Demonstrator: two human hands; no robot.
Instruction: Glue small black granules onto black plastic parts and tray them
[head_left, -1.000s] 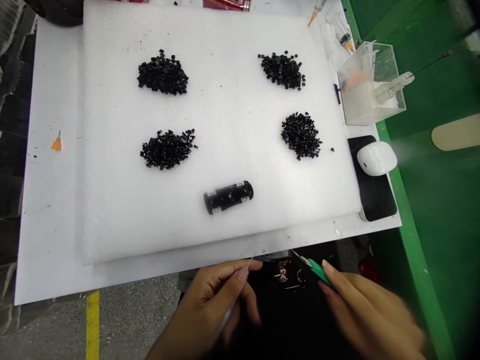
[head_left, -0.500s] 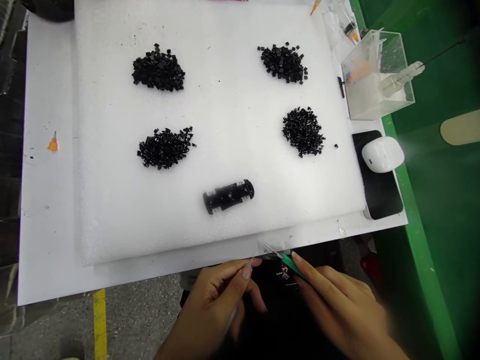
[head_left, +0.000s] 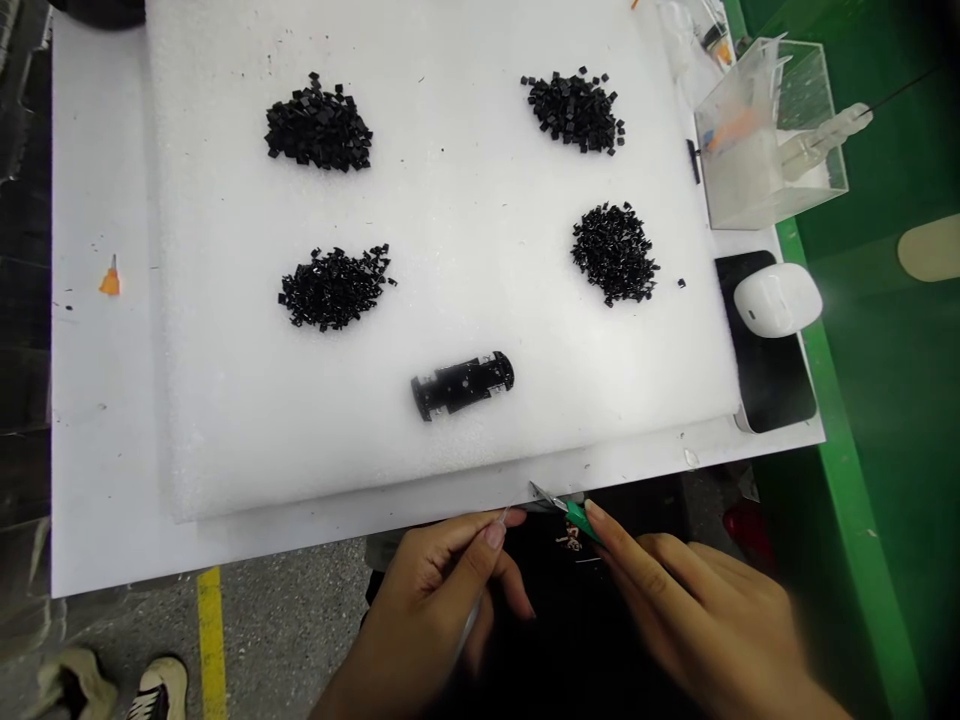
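Note:
Between its thumb and index finger, my left hand [head_left: 442, 590] pinches a thin translucent strip [head_left: 471, 622] just beyond the table's near edge. My right hand [head_left: 682, 600] holds a green-handled pointed metal tool [head_left: 576, 518], its tip directed up and left near the strip's end. The tip and the strip look apart. Beyond both hands, a black elongated part [head_left: 463, 385] lies on the white foam sheet [head_left: 450, 250]. Four groups of small black pieces rest farther up, among them a left pile [head_left: 334, 288] and a right pile [head_left: 615, 253].
On the right stand a clear box [head_left: 772, 140] with a syringe [head_left: 825, 140] and a white rounded case [head_left: 778, 300] over a black phone-like slab [head_left: 780, 385]. An orange needle tip [head_left: 110, 278] lies at left. Shoes [head_left: 161, 690] show on the floor.
The view has shifted slightly, bringing shoes into sight at the lower left. Both hands keep their grips; the green-handled tool's tip has turned a little.

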